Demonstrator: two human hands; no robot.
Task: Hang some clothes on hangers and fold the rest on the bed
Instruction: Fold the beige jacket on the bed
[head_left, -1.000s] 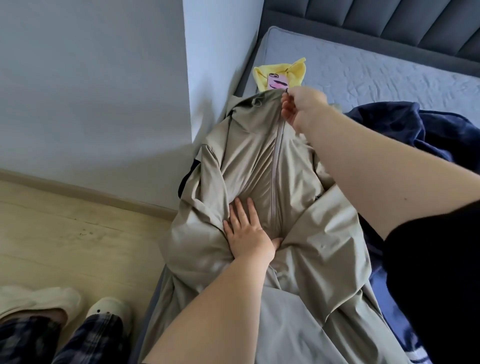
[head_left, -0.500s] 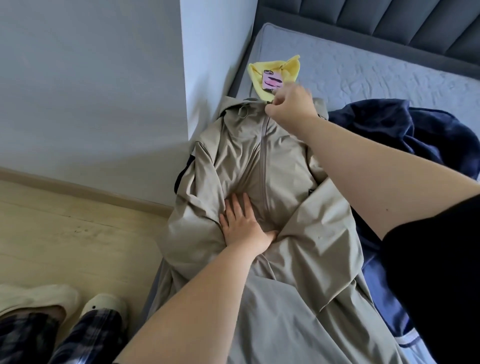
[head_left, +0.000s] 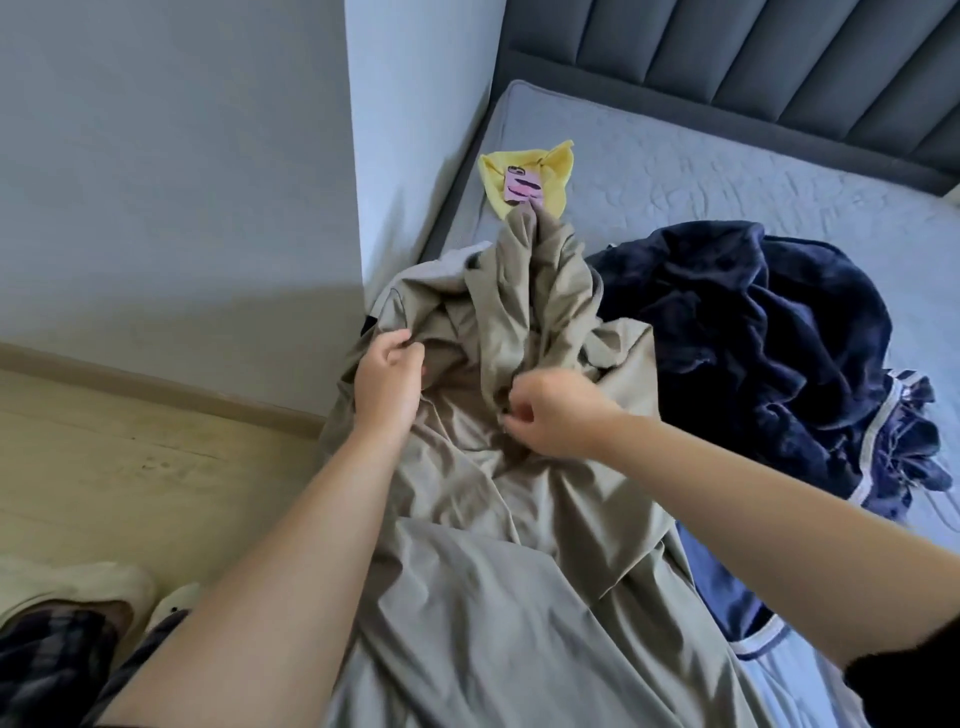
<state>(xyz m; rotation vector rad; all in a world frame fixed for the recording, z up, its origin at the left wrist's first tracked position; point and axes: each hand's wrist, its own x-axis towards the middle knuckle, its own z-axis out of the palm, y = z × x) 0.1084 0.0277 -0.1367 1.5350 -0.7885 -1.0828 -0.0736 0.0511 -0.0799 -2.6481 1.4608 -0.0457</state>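
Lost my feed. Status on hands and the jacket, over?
Left hand grips beige jacket edge. Right hand pinches its middle. Jacket bunched on bed. Navy garment alongside.

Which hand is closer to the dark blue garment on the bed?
Right. The right hand pinches the beige jacket a short way from the dark blue garment; the left hand grips the jacket farther off, toward the wall.

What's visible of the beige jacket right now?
The beige jacket looks like thin, smooth fabric, crumpled, its upper part bunched into a peak. It lies along the edge of the bed by the wall, touching a navy garment. The left hand grips a fold; the right hand pinches its middle.
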